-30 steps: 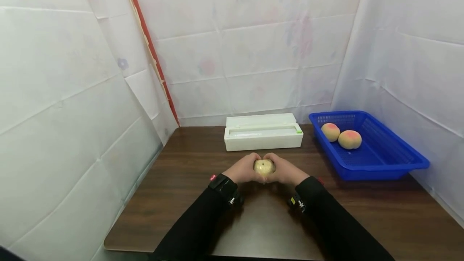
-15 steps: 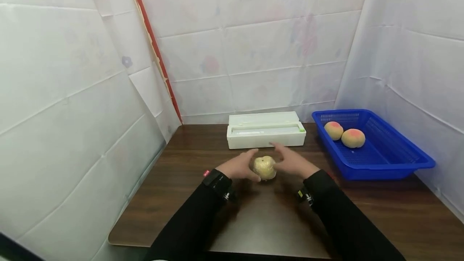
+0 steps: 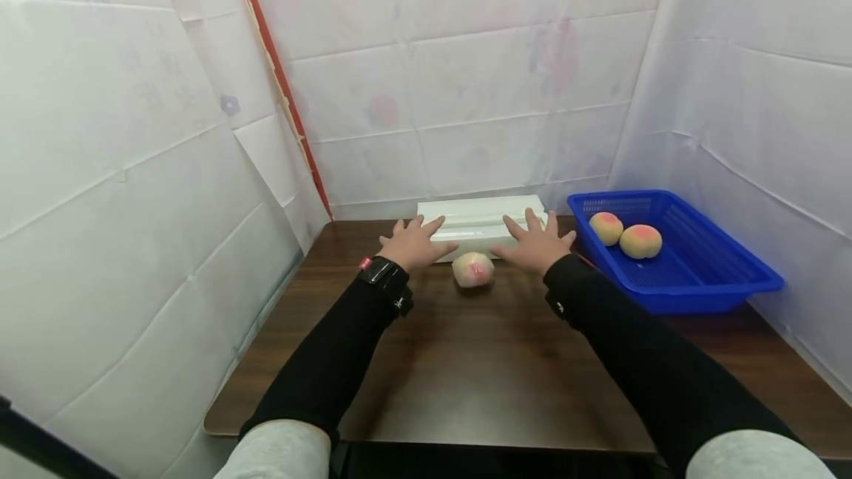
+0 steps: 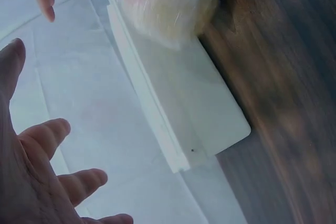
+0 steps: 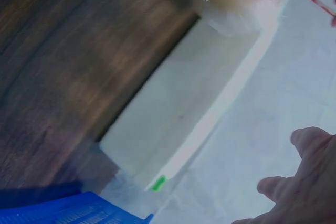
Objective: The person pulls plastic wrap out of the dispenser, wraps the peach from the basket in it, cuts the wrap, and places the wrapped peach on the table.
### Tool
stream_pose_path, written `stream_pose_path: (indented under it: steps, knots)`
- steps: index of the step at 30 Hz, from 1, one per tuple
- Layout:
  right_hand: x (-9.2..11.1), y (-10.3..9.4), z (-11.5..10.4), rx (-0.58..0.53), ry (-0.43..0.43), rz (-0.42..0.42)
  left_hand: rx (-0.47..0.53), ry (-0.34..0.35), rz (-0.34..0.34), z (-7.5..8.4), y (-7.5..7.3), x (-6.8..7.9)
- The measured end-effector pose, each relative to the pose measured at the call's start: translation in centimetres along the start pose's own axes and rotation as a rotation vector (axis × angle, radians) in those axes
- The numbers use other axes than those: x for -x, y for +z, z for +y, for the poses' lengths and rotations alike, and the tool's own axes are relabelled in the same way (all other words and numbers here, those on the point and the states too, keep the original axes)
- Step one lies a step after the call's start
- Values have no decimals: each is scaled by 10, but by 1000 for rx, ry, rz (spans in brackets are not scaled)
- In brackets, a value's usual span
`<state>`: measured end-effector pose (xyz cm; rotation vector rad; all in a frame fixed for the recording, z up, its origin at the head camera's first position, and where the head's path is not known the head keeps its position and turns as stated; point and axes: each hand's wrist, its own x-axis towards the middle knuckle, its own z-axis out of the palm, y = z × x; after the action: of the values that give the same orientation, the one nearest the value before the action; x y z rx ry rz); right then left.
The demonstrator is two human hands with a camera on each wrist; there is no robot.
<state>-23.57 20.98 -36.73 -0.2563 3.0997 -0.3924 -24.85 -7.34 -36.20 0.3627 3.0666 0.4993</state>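
A peach wrapped in clear plastic film (image 3: 473, 270) sits on the table, its pink patch facing me. In both wrist views the film looks crinkled and shiny. My left hand (image 3: 411, 245) is just left of the peach, fingers spread and apart from it. On the other side, my right hand (image 3: 535, 246) is spread the same way, also not touching it. Right behind the peach stands a white cling film box (image 3: 479, 231) with its lid raised; my hands partly cover its ends in the head view.
A blue plastic basket (image 3: 705, 291) stands at the right of the table (image 3: 506, 375), with two unwrapped peaches (image 3: 640, 242) in its left part. White sheeting (image 3: 359, 94) hangs at the back and both sides. The table's front edge lies under my forearms.
Both hands have let go of the wrapped peach, moved apart and spread their fingers. The peach has turned, showing its pink patch, and lies farther back, closer to the box.
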Motion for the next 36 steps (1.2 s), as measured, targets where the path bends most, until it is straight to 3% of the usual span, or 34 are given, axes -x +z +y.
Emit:
stream_pose_path:
  steps: [7, 13, 18, 21, 26, 28, 31, 36]
  knots:
    - [-17, 16, 4, 18, 48, -2, 17, 2, -20, 4, 8, -6]
    - [-19, 20, 1, 31, 54, -19, 7, 11, -21, 4, 13, -5]
    - [-18, 22, -3, 64, 30, -18, -1, 3, -13, 4, 22, -9]
    - [-19, 27, -5, 66, -39, -1, 1, 22, 15, 3, 37, -16]
    - [-31, 52, -10, -119, -265, -12, 174, 144, 73, 0, 71, -32]
    - [-37, 62, -14, -202, -311, -10, 253, 188, 74, 1, 81, -38]
    - [-43, 74, -20, -247, -318, 43, 312, 194, 83, 4, 92, -43]
    - [-44, 81, -31, -250, -252, 113, 305, 147, 128, 7, 97, -42]
